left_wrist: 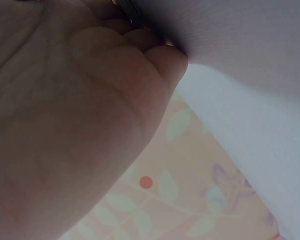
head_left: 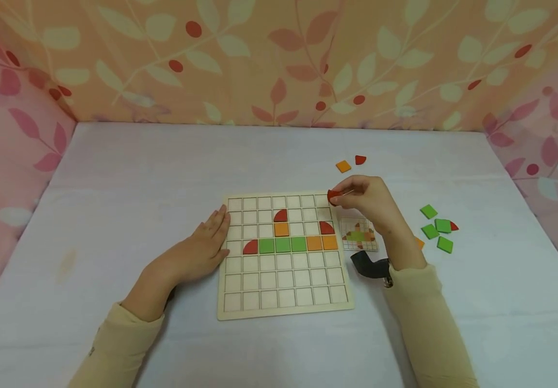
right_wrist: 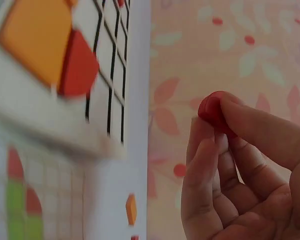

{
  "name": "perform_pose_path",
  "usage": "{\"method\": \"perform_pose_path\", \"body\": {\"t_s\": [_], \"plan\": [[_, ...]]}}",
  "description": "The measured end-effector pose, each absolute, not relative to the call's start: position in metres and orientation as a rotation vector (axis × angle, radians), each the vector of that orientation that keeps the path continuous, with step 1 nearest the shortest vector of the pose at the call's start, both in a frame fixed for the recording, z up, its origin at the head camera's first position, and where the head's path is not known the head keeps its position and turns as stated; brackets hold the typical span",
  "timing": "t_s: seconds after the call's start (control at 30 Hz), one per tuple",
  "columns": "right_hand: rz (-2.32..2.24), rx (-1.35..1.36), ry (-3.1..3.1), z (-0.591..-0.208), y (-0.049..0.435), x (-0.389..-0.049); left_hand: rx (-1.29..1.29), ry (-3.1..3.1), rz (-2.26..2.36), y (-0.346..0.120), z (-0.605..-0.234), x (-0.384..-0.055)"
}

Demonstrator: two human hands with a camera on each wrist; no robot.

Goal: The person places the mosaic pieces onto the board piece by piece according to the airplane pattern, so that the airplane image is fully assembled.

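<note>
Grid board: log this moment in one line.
left hand: touches grid board | right hand: pinches red quarter-circle tile by board's far right corner

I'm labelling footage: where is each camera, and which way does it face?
Head: on the head, facing forward and down at the board; left hand, right hand and sleeves show.
Left wrist: on that wrist, facing white table and patterned backdrop; left hand shows.
Right wrist: on that wrist, facing right hand pinching a red piece.
Head and right wrist share board, red piece and right hand.
</note>
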State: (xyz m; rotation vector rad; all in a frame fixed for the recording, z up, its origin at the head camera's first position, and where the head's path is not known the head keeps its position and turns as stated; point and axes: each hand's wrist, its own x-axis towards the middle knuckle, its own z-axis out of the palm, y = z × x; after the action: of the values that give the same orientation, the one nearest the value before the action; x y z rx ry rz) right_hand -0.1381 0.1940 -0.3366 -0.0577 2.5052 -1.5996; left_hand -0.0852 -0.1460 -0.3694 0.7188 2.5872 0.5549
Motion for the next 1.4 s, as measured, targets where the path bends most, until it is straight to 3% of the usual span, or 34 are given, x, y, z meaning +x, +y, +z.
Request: {"method": "perform_pose_path", "body": {"t_s": [0.57, 1.4], "plan": [[-1.432, -0.394, 2.359, -0.342, 0.104, -0.107, 0.719, 2.567, 0.545, -0.146, -0.372, -0.087], [-1.146, -0.357, 2.364, -0.358, 0.045, -0.094, 0.735, 2.575, 0.553, -0.146, -0.372, -0.088]]}}
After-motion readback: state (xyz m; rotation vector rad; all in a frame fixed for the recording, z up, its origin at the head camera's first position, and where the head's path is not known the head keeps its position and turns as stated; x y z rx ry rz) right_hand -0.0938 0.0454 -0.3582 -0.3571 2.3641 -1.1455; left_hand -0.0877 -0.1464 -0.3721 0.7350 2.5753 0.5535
